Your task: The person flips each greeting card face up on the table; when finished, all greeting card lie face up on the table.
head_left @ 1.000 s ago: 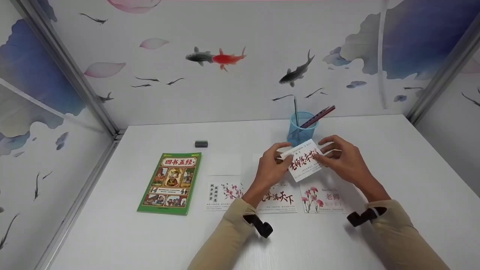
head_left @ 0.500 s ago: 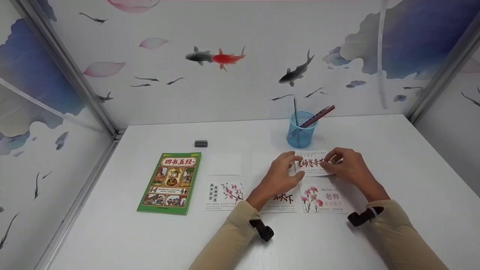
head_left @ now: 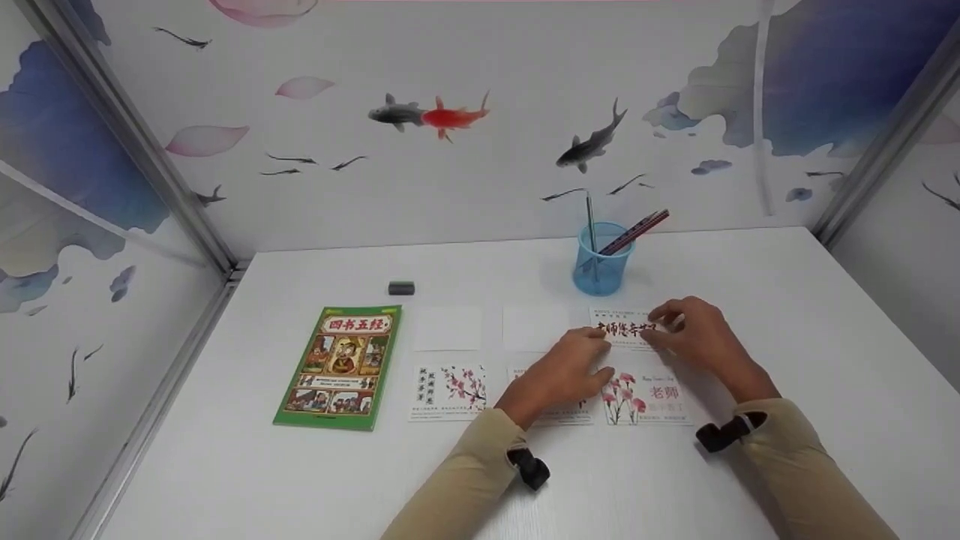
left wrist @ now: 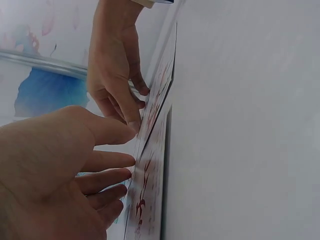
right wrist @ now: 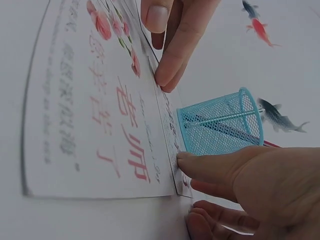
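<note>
White surface (head_left: 240,472): carries the things listed here.
Green book (head_left: 337,367): at nine o'clock of the cards, cover up.
Dark grey block (head_left: 401,288): at the book's one o'clock.
First blank card (head_left: 448,328): at the block's four o'clock.
Plum-blossom card (head_left: 448,392): at that blank card's six o'clock.
Second blank card (head_left: 534,327): at the first one's three o'clock.
Lower red-lettered card (head_left: 570,417): at its six o'clock, partly covered.
Left hand (head_left: 559,371): over that lettered card, reaching toward two o'clock; grip extended, a fingertip touching the upper red-script card (head_left: 624,331) at its nine o'clock, pinching nothing.
Blue mesh cup (head_left: 601,262): at the red-script card's eleven o'clock, pencils (head_left: 636,231) leaning out toward two.
Red-script card: face up between both hands; whether every edge lies flat cannot be told.
Carnation card (head_left: 649,397): just beside it, at six o'clock.
Right hand (head_left: 697,337): at the red-script card's three o'clock; grip loosely bent, thumb touching the card.
</note>
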The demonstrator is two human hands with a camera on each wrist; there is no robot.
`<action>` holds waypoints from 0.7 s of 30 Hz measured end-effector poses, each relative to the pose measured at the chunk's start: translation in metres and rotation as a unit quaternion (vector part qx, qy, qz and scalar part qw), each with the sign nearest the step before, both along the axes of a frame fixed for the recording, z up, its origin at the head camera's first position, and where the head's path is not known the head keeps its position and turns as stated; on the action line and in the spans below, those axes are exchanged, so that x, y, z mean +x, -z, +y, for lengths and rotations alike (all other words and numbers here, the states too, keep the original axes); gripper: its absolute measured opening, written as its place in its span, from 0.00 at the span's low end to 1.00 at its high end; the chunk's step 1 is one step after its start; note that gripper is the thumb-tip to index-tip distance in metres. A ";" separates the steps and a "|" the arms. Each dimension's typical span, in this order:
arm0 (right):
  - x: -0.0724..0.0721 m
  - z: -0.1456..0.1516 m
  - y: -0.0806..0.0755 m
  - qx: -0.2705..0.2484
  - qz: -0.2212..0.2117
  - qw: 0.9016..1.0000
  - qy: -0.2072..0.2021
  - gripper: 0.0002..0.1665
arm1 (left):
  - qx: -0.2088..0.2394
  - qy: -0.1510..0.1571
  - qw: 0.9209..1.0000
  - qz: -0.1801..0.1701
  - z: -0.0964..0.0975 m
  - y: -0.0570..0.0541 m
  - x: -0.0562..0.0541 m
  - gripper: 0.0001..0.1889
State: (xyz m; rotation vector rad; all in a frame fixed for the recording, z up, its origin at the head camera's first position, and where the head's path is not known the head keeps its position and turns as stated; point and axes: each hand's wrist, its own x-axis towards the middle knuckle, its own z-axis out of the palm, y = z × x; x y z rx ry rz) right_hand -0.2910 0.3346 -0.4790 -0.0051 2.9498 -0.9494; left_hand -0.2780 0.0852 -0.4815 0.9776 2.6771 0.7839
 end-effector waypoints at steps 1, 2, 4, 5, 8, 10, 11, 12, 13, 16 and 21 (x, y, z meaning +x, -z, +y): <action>0.000 0.000 0.000 0.002 0.001 1.000 -0.001 0.24 | 0.001 0.001 1.000 0.004 0.000 0.000 0.000 0.24; 0.000 0.000 0.000 0.003 0.001 1.000 -0.003 0.24 | 0.000 0.002 1.000 0.008 -0.001 -0.001 0.001 0.24; -0.001 0.000 0.000 0.005 0.001 1.000 -0.005 0.23 | 0.006 0.000 1.000 0.009 -0.003 -0.001 0.001 0.25; -0.001 0.000 0.000 0.006 0.002 1.000 -0.007 0.23 | 0.010 -0.002 1.000 0.007 -0.005 -0.002 0.001 0.25; -0.001 0.000 0.000 0.008 0.001 1.000 -0.011 0.23 | 0.024 -0.019 1.000 -0.007 -0.014 -0.005 -0.001 0.27; -0.001 -0.001 -0.001 0.009 0.005 1.000 -0.015 0.23 | 0.036 -0.035 0.999 -0.017 -0.023 -0.007 -0.003 0.27; -0.001 -0.002 -0.001 0.008 0.010 1.000 -0.017 0.23 | 0.040 -0.044 0.998 -0.019 -0.029 -0.008 -0.004 0.27; 0.000 -0.004 -0.002 0.006 0.016 1.000 -0.020 0.23 | 0.045 -0.051 0.997 -0.020 -0.036 -0.008 -0.005 0.27; 0.000 -0.006 -0.003 0.004 0.026 0.999 -0.023 0.23 | 0.049 -0.060 0.997 -0.019 -0.043 -0.009 -0.006 0.27; 0.001 -0.017 -0.008 -0.007 0.055 0.998 -0.036 0.22 | 0.064 -0.084 0.994 -0.005 -0.066 -0.011 -0.008 0.27; 0.000 -0.053 -0.014 -0.021 0.069 0.993 -0.090 0.21 | 0.090 -0.111 0.990 0.010 -0.099 -0.012 -0.009 0.27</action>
